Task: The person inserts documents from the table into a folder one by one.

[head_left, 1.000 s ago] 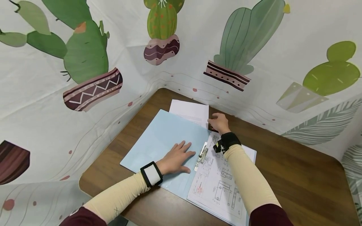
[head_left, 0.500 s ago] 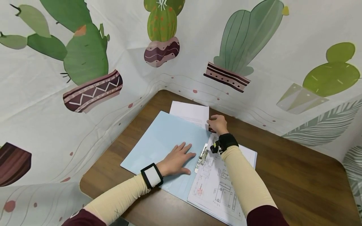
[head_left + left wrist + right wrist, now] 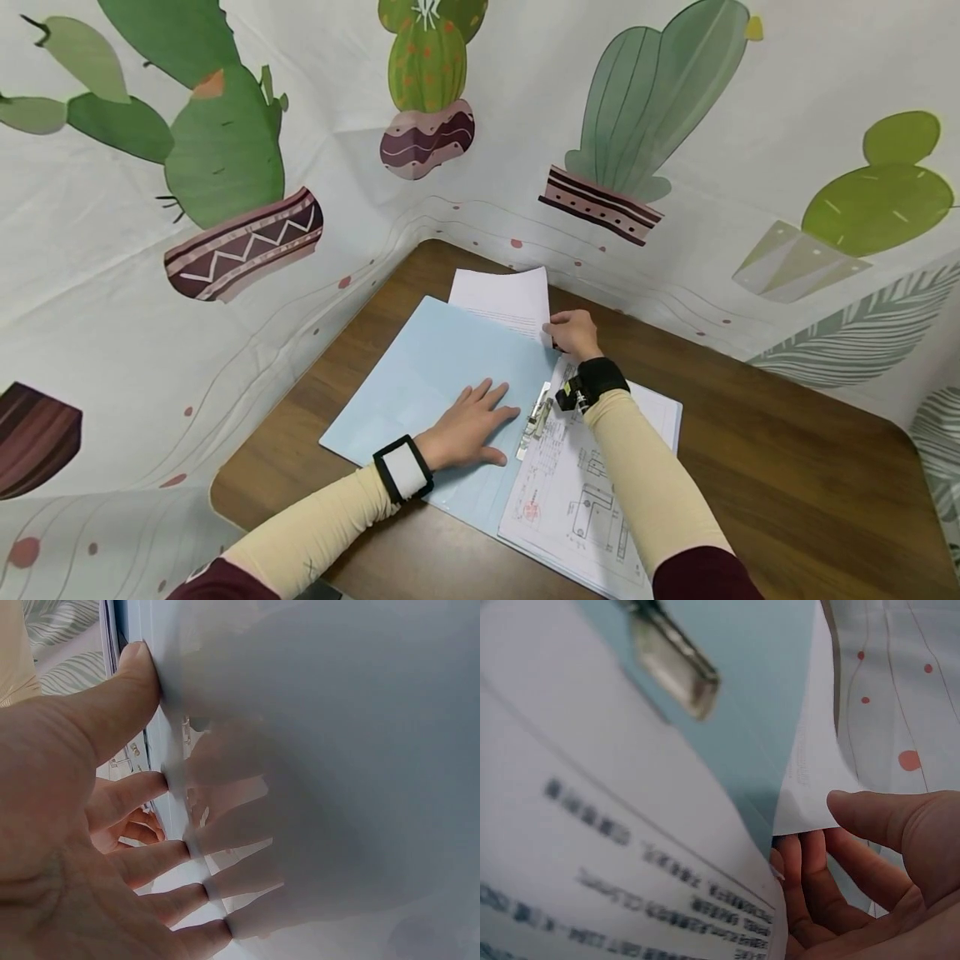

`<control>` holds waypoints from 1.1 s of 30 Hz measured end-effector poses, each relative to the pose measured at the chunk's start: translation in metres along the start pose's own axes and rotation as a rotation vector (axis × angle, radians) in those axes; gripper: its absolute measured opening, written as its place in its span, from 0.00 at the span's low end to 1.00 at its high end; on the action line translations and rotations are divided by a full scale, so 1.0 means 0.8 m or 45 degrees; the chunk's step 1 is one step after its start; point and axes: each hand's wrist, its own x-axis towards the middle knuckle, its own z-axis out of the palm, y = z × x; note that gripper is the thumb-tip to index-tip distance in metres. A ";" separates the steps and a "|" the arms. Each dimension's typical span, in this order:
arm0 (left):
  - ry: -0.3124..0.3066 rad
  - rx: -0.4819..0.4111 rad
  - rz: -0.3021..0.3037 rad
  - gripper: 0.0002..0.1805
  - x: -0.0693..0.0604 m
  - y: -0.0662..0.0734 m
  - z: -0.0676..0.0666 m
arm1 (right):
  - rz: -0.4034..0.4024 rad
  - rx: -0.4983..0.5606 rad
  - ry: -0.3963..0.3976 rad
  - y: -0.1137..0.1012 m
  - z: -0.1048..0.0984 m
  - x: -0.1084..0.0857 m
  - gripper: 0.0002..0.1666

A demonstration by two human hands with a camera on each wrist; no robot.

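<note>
A light blue folder (image 3: 431,358) lies spread on the table, with a metal clip (image 3: 534,421) along its spine. My left hand (image 3: 467,423) rests on the folder's left cover, fingers spread; its fingertips touch the shiny surface in the left wrist view. From under the cover's far edge a printed white sheet (image 3: 498,293) sticks out. My right hand (image 3: 574,335) pinches the near right side of that sheet; in the right wrist view the thumb is above the paper and the fingers (image 3: 814,862) are below it. The sheet's far right corner is bent upward.
Technical drawings (image 3: 592,500) with a red stamp lie stacked on the folder's right side, partly hidden under my right forearm. Brown wooden table (image 3: 787,467) extends to the right. A white cloth (image 3: 510,183) printed with cacti hangs behind the table.
My right hand has moved slightly left and nearer, onto the white sheet's edge. The sheet's right side has lifted and bent. My left hand has stayed in place.
</note>
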 end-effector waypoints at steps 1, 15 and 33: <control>0.000 0.000 0.001 0.43 0.000 0.000 0.000 | -0.027 -0.024 0.008 0.001 0.001 -0.001 0.17; -0.012 -0.011 -0.009 0.42 -0.001 0.003 -0.003 | -0.196 -0.128 0.065 0.006 0.003 -0.006 0.11; -0.005 -0.030 -0.010 0.42 -0.001 0.001 -0.001 | -0.248 0.004 0.181 -0.007 -0.007 -0.009 0.10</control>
